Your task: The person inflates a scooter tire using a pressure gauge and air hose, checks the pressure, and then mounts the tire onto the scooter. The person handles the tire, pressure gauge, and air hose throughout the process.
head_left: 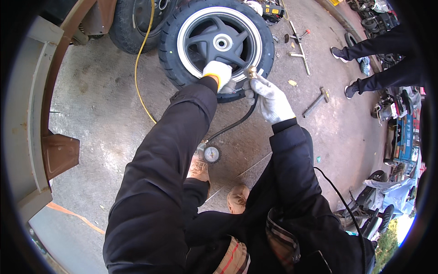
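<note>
A motor-scooter wheel (219, 32) with a black tyre and dark spokes lies on the ground ahead of me. My left hand (218, 76), in a white work glove, is at the near edge of the wheel. Its fingers curl down by the rim, and what they grip is hidden. My right hand (273, 100), gloved too, pinches a brass air chuck (250, 71) just over the tyre's near right side. A black hose (237, 122) runs from that hand down to a round pressure gauge (211, 155), which is beside my left shoe.
Behind the wheel stands another tyre (125, 27). A yellow hose (138, 77) crosses the ground at left, near a brown metal frame (60, 155). On the right lie a hammer (315, 102) and a metal T-shaped tool (299, 48). A person's legs (378, 59) stand farther right.
</note>
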